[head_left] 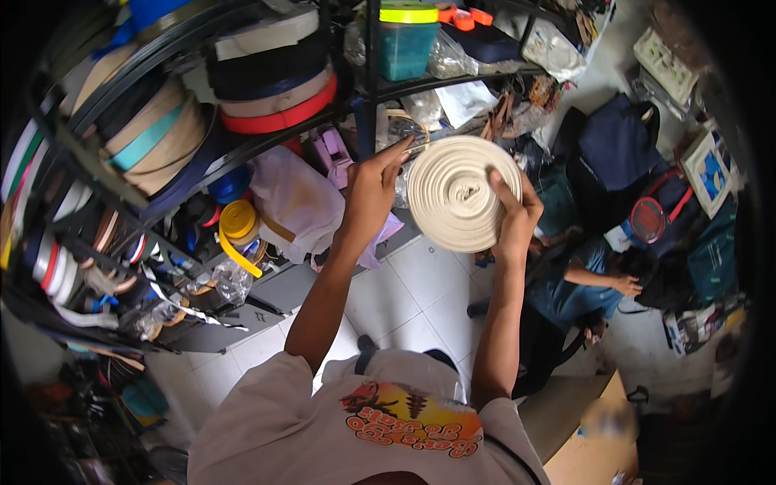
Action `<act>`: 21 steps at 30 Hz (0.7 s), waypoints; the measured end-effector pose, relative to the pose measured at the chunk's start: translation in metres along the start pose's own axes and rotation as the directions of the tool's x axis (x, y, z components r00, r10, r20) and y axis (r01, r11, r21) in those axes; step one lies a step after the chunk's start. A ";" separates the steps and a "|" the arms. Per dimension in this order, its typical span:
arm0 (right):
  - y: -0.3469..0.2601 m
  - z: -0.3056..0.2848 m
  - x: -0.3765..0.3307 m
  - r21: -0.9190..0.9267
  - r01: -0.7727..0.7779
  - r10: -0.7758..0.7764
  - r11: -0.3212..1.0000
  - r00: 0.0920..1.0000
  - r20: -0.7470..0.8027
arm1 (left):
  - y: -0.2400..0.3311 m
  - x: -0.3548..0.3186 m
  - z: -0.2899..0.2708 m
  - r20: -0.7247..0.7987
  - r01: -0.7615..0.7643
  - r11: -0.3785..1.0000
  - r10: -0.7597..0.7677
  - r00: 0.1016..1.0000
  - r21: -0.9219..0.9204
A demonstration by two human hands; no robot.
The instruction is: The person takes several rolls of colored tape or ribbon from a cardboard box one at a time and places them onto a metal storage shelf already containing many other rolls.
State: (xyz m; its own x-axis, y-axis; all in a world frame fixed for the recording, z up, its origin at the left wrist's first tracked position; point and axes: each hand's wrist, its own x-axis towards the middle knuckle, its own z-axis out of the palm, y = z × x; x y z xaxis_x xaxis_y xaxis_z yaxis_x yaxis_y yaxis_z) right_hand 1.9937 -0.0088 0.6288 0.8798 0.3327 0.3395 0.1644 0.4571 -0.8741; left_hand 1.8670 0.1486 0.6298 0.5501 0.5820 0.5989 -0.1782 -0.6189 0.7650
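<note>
- Shelves (242, 153) stacked with rolls of strap fill the left, stored flat.
- Cream tape roll (463, 192) is held up face-on before them.
- Right hand (515, 212) grips its rim, steadying it.
- Left hand (373, 190), fingers loosely extended, touches its loose end.

One cream webbing roll (462, 192), two hands, one teal tub (406, 39), one yellow tape roll (239, 221).

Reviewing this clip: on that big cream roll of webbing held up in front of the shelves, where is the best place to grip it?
Grip the cream webbing roll by its outer rim from opposite sides, as the right hand does on its right edge. Its flat coiled face is wide and could telescope if pinched near the centre. The left hand steadies the other edge.
</note>
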 end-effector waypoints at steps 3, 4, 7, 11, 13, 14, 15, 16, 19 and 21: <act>0.013 0.015 0.020 -0.047 0.112 -0.118 0.993 0.984 -0.131 | -0.019 0.009 0.018 0.075 -0.012 0.997 0.017 0.997 -0.071; 0.017 0.021 0.026 -0.038 0.143 -0.148 0.989 0.973 -0.176 | -0.026 0.012 0.023 0.081 -0.018 0.992 0.028 0.996 -0.124; 0.029 0.038 0.035 0.016 0.225 -0.210 0.974 0.931 -0.300 | -0.037 0.016 0.035 0.058 0.071 0.898 -0.050 0.997 -0.434; 0.043 0.057 0.046 -0.035 0.246 -0.244 0.969 0.919 -0.309 | -0.028 0.032 0.055 -0.088 0.022 0.963 -0.047 0.995 -0.267; 0.042 0.047 0.058 -0.052 0.139 -0.144 0.989 0.984 -0.102 | -0.039 0.047 0.053 -0.140 0.048 0.959 -0.090 0.986 -0.279; 0.034 0.037 0.074 0.031 0.001 -0.001 1.000 1.000 0.003 | -0.043 0.054 0.051 -0.078 0.082 0.955 -0.108 0.991 -0.284; 0.030 0.026 0.092 0.096 -0.147 0.135 0.984 0.983 0.122 | -0.045 0.061 0.050 -0.017 0.116 0.951 -0.126 0.992 -0.286; 0.029 0.017 0.114 0.060 -0.189 0.172 0.980 0.962 0.214 | -0.046 0.070 0.053 0.066 0.110 0.962 -0.096 0.993 -0.250; 0.034 0.000 0.159 -0.230 -0.208 0.297 0.951 0.825 0.480 | -0.045 0.096 0.073 0.199 0.097 0.985 -0.067 0.978 -0.145; 0.046 -0.007 0.188 -0.098 -0.229 0.247 0.969 0.843 0.477 | -0.046 0.108 0.096 0.126 0.112 0.990 -0.102 0.987 -0.080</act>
State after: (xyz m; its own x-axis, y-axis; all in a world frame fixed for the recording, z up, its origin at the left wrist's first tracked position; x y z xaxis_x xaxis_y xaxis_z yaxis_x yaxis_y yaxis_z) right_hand 2.1703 0.0689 0.6498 0.5699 0.7871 0.2357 0.0013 0.2861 -0.9582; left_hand 2.0128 0.1890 0.6365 0.6641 0.5705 0.4832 -0.1802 -0.5051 0.8440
